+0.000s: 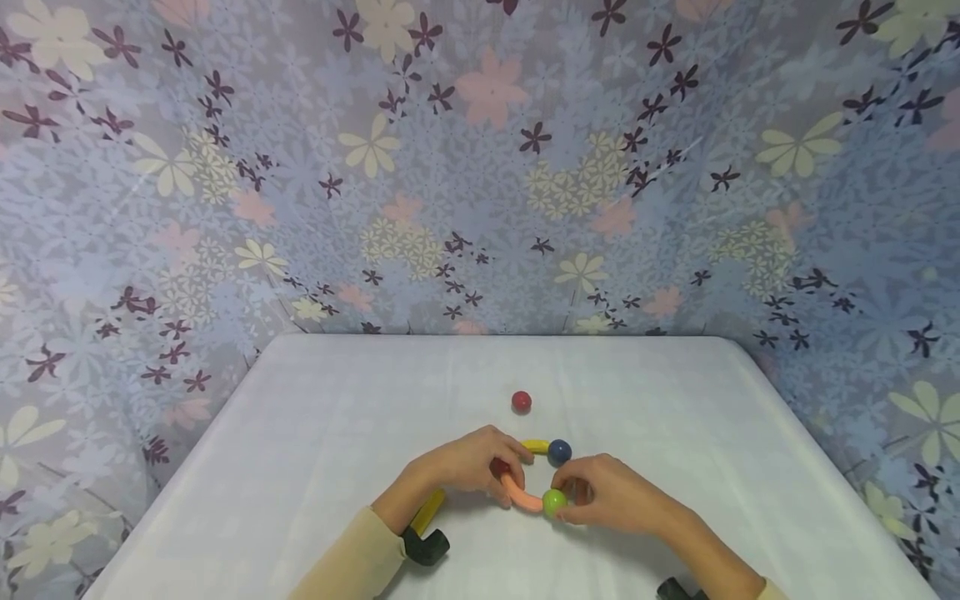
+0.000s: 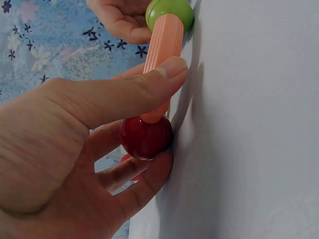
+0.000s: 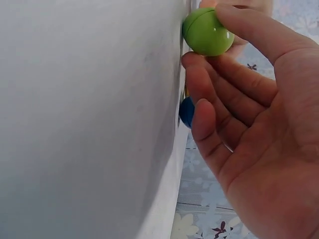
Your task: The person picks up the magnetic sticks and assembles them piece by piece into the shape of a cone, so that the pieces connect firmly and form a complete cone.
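Note:
My left hand (image 1: 480,462) pinches a curved orange rod (image 1: 522,495), the thumb lying across it. At the rod's near end in the left wrist view, a dark red ball (image 2: 146,138) touches it, with fingers around the ball. The rod's other end meets a light green ball (image 1: 554,502). My right hand (image 1: 618,496) holds this green ball (image 3: 208,32) between thumb and fingertips. Beyond the hands, a yellow rod (image 1: 536,447) reaches a blue ball (image 1: 559,452); the left fingers partly hide the yellow rod.
Farther back on the white-covered table (image 1: 360,392) lies a separate red ball (image 1: 521,402). A yellow piece (image 1: 429,510) shows beside the left forearm, near a black object (image 1: 427,548) at the wrist. A flowered cloth (image 1: 480,183) hangs behind the table.

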`<state>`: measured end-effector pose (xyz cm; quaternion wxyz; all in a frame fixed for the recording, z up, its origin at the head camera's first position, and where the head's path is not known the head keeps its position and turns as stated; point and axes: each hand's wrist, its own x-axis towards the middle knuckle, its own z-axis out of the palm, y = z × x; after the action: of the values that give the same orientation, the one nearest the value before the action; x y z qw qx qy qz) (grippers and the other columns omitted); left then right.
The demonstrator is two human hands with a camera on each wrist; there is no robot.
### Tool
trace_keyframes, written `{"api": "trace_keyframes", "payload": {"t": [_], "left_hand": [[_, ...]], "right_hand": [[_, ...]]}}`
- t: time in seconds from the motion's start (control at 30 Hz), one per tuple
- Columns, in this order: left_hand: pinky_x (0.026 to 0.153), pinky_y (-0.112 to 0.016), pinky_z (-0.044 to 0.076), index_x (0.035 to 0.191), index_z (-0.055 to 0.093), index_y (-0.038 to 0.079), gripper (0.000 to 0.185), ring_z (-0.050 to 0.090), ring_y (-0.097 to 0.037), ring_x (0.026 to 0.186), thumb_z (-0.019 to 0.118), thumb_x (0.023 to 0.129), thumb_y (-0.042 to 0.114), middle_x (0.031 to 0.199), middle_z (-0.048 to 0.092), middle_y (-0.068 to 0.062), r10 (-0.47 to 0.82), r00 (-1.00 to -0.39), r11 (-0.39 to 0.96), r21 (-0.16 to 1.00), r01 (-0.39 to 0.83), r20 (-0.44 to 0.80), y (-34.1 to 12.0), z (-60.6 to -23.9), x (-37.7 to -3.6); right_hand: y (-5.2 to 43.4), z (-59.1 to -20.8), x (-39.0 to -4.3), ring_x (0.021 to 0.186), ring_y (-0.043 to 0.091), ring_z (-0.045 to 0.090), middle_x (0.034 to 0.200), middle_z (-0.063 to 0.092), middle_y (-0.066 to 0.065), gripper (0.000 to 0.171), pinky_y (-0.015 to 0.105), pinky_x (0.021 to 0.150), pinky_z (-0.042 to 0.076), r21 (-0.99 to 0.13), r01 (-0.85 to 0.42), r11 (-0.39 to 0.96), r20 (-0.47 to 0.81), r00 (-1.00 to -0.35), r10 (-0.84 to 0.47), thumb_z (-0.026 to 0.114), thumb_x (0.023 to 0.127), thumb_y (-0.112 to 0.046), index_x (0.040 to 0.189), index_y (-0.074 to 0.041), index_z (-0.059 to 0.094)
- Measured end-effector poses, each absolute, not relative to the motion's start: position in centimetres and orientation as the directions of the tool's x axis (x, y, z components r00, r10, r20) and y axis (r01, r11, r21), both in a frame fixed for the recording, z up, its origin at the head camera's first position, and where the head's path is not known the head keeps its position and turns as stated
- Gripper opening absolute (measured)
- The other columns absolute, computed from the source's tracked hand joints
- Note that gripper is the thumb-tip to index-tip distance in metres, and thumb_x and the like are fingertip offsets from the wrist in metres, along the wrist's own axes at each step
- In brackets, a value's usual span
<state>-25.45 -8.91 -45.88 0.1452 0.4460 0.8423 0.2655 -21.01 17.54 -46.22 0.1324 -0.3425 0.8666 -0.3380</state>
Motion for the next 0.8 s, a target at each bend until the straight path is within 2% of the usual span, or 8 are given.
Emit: {"api": "trace_keyframes", "payload": {"t": [0.1, 0.27, 0.47, 0.63, 0.8], "left_hand": [[0.094, -0.024, 0.038, 0.091, 0.074, 0.027, 0.022, 0.044, -0.012, 0.119, 0.085, 0.072, 0.022, 0.129, 0.057, 0.006, 0.827, -0.561, 0.462, 0.573, 0.677, -0.004, -8.9, -45.8, -25.4], [0.096, -0.025, 0.038, 0.088, 0.073, 0.032, 0.022, 0.042, -0.015, 0.122, 0.085, 0.072, 0.024, 0.138, 0.046, 0.005, 0.802, -0.597, 0.495, 0.585, 0.643, -0.023, -8.8, -45.8, -25.2], [0.106, -0.037, 0.032, 0.094, 0.072, 0.036, 0.026, 0.036, -0.017, 0.130, 0.085, 0.074, 0.027, 0.147, 0.037, 0.005, 0.785, -0.616, 0.537, 0.563, 0.628, -0.062, -8.8, -45.9, -25.2], [0.108, -0.041, 0.028, 0.103, 0.071, 0.039, 0.034, 0.030, -0.019, 0.134, 0.084, 0.073, 0.029, 0.149, 0.036, 0.006, 0.766, -0.635, 0.582, 0.525, 0.621, -0.098, -8.8, -46.0, -25.1], [0.106, -0.039, 0.031, 0.109, 0.070, 0.038, 0.039, 0.032, -0.018, 0.132, 0.084, 0.073, 0.031, 0.149, 0.036, 0.005, 0.757, -0.645, 0.600, 0.509, 0.617, -0.109, -8.8, -46.0, -25.0]], "right_hand": [[17.8, -46.0, -21.1, 0.072, 0.006, 0.058, 0.084, 0.063, -0.016, 0.024, 0.025, 0.062, 0.050, -0.663, -0.499, 0.559, -0.008, -0.741, -0.671, 0.075, 0.082, -0.040, 0.100, -0.026, 0.068], [18.8, -45.1, -21.1, 0.072, 0.007, 0.058, 0.084, 0.063, -0.015, 0.025, 0.026, 0.059, 0.050, -0.656, -0.463, 0.596, -0.024, -0.776, -0.630, 0.071, 0.086, -0.035, 0.105, -0.019, 0.069], [20.6, -43.8, -21.0, 0.069, 0.008, 0.056, 0.083, 0.063, -0.015, 0.022, 0.026, 0.058, 0.049, -0.643, -0.460, 0.612, -0.002, -0.798, -0.602, 0.070, 0.089, -0.027, 0.107, -0.015, 0.069], [22.5, -43.0, -20.9, 0.069, 0.007, 0.055, 0.084, 0.063, -0.014, 0.023, 0.026, 0.058, 0.048, -0.637, -0.452, 0.624, 0.013, -0.816, -0.578, 0.068, 0.090, -0.030, 0.108, -0.015, 0.068], [24.6, -43.0, -20.8, 0.070, 0.007, 0.055, 0.085, 0.063, -0.012, 0.027, 0.026, 0.059, 0.047, -0.639, -0.449, 0.624, 0.021, -0.822, -0.569, 0.066, 0.091, -0.033, 0.109, -0.014, 0.067]]}}
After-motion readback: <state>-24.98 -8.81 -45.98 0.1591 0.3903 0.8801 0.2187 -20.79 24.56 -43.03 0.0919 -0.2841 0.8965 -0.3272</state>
